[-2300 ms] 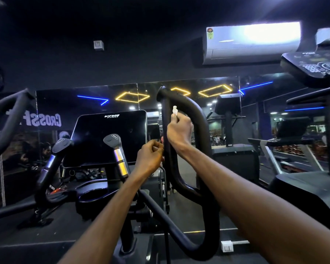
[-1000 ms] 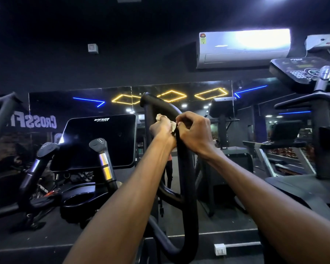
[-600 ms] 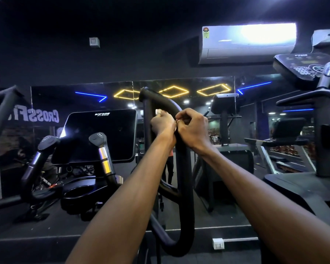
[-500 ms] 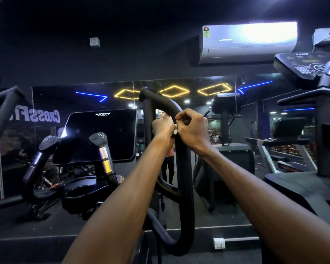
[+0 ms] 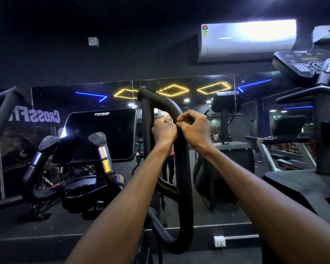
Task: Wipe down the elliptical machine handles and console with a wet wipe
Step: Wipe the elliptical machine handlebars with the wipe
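Fingers of both hands are curling tightly at the upper bend of the looped black handle [image 5: 183,168]. The left hand [image 5: 164,130] is sitting inside the loop, pinching a pale wet wipe [image 5: 165,116] whose crumpled edge is showing just above its knuckles. The right hand [image 5: 193,127] is wrapping over the outer bar, its knuckles touching those of the left; whether it is also pinching the wipe cannot be told. The handle's long axis is running nearly upright, its closed top arching leftward. The dark console [image 5: 99,134] is standing to the left, its screen facing the viewer, flanked by two short grips [image 5: 103,155].
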{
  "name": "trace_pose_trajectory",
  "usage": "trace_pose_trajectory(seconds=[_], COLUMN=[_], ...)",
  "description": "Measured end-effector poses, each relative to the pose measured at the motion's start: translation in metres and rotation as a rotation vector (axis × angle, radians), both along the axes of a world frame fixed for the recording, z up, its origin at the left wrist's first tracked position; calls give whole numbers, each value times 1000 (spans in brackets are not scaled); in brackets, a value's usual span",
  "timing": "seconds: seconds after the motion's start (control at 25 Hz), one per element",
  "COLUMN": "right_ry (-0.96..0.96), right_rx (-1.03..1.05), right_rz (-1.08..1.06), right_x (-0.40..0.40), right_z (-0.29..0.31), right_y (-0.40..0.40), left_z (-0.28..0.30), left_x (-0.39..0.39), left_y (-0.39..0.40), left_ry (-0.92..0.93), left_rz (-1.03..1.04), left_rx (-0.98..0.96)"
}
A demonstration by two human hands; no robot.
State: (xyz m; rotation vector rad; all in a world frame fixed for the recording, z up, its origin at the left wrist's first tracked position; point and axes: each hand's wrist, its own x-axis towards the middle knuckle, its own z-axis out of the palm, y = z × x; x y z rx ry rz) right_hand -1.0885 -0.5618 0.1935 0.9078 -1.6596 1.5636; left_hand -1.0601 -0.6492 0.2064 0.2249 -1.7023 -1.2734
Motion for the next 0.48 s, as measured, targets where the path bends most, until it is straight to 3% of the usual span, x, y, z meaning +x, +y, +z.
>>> trace_pose_trajectory(seconds=[0.12, 0.32, 0.48], right_ry=[-107, -200, -214], right_rx=[-40, -163, -81], right_rz=[66, 42, -49], right_x=[-1, 4, 11], right_z=[4, -6, -5], right_y=[0, 1, -4], left_z=[6, -37, -33], left_x=[-1, 8, 11], left_y=[-6, 8, -1], left_ry=[65, -80, -59], left_rz=[-52, -104, 3], left_rx=[96, -128, -217])
